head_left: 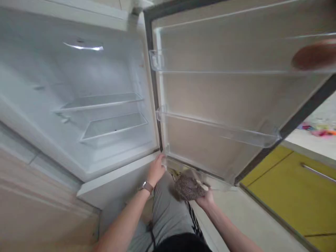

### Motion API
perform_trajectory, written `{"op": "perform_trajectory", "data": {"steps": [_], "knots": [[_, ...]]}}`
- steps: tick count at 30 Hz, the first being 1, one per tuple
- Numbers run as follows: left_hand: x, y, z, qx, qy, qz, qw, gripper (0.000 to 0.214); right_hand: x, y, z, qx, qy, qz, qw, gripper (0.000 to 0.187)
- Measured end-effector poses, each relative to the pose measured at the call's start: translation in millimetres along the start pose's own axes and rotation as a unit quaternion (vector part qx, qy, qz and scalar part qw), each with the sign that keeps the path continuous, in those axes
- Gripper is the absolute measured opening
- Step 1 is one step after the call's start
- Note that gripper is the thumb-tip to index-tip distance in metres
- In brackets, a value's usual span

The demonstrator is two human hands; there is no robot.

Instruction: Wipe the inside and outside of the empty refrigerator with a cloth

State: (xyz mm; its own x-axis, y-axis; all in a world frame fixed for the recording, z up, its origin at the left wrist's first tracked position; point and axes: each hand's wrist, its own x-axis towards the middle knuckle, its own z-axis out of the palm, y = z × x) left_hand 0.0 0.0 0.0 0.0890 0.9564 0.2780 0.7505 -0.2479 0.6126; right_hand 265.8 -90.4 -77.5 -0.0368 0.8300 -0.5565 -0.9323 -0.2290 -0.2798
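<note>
A fridge with its door (217, 94) swung wide stands in front of me. My left hand (156, 170), with a watch on the wrist, is closed at the lower hinge-side corner of the door, on the end of the bottom door shelf (178, 162). The fingertips are partly hidden there. Below the door's lower edge, my right hand (206, 199) grips a bunched grey-brown cloth (187, 187), which hangs over the fingers.
Inside the lit fridge compartment (105, 77) are two glass shelves (115, 126). Clear door shelves (223, 131) cross the door. On the right are yellow cabinets (294, 185) under a pale counter (312, 141) with colourful items. A blurred reddish-brown shape (315, 54) shows at upper right.
</note>
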Motion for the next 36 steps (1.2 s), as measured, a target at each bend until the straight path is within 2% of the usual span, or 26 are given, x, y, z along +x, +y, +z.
{"op": "perform_trajectory", "data": {"steps": [5, 12, 23, 36], "knots": [[0, 1, 0.8, -0.004, 0.003, -0.001, 1.000, 0.063, 16, -1, -15, -0.016, -0.054, -0.014, 0.998, 0.020], [0, -1, 2.2, -0.010, 0.012, 0.005, 1.000, 0.064, 38, 1, -35, -0.019, -0.080, -0.003, 0.997, 0.023], [1, 0, 1.3, -0.001, 0.011, -0.001, 1.000, 0.064, 53, 4, -49, -0.040, -0.070, -0.024, 0.996, 0.021], [1, 0, 1.1, 0.000, 0.011, -0.005, 1.000, 0.064, 41, 4, -34, -0.034, -0.082, -0.013, 0.996, 0.017]]}}
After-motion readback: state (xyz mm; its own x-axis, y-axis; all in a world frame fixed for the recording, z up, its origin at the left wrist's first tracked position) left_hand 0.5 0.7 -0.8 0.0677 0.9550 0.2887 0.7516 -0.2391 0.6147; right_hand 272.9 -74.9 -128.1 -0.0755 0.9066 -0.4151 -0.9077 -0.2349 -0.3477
